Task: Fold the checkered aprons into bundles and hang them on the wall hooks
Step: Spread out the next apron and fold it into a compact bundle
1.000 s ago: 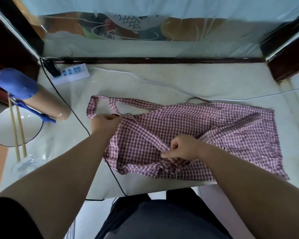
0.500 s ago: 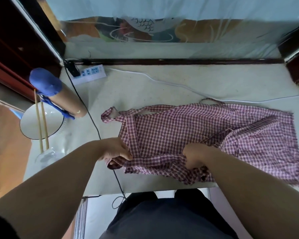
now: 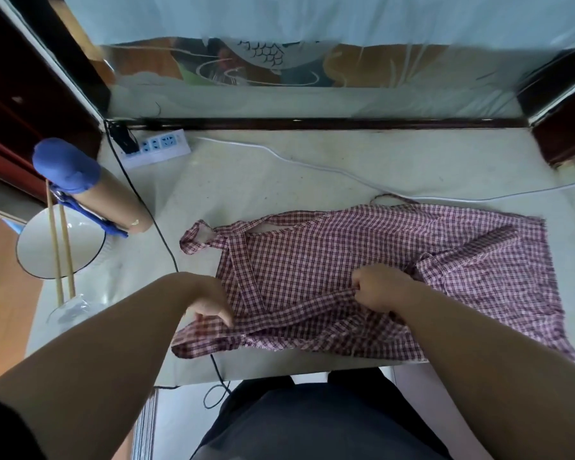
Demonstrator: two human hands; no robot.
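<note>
Head view: the checkered apron (image 3: 362, 260) lies spread on the pale table (image 3: 279, 180), its near edge at the table's front and its neck loop toward the left. The left hand (image 3: 210, 303) pinches the apron's near left corner with curled fingers. The right hand (image 3: 380, 288) is closed in a fist around a raised fold near the cloth's middle. A white power strip (image 3: 158, 149) sits at the far left, and a bowl (image 3: 60, 250) carrying chopsticks (image 3: 62, 254) stands at the left edge.

One head-worn wide-angle view, close above the table's (image 3: 312, 174) near edge, looks steeply down toward its far edge, seemingly lens-bent.
</note>
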